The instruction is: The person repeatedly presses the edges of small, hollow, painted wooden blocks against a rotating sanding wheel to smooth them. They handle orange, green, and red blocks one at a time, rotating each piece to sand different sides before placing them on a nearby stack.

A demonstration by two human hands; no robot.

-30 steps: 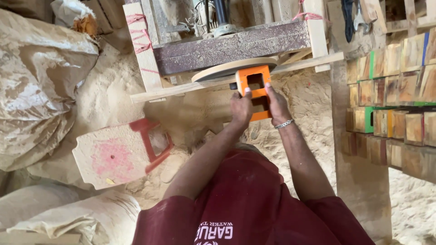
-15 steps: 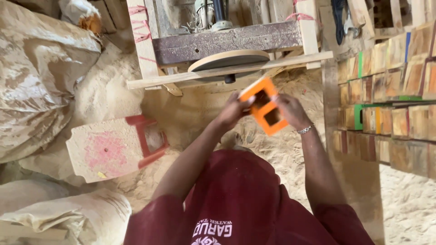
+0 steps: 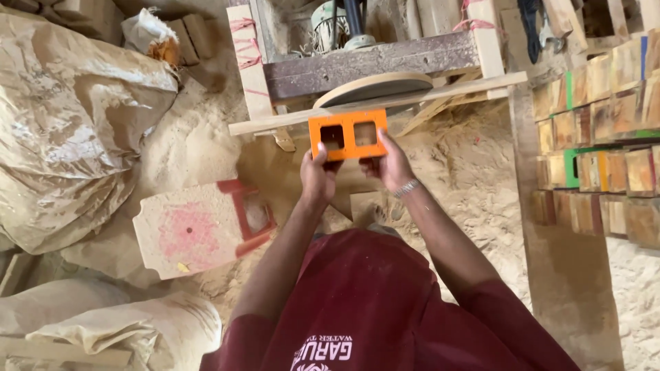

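Straight ahead of the orange block (image 3: 347, 134) the way is shut by the wooden rail (image 3: 440, 93) and the round sanding disc (image 3: 375, 88) just above it. To the left, sawdust-covered ground lies open as far as the sacks (image 3: 75, 130); on the right, stacked wooden blocks (image 3: 598, 137) wall off the side.

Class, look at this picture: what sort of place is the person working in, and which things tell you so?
Probably a small woodworking shop: sawdust covers the floor, a round sanding disc sits by a wooden bench, and painted wooden blocks are stacked nearby.
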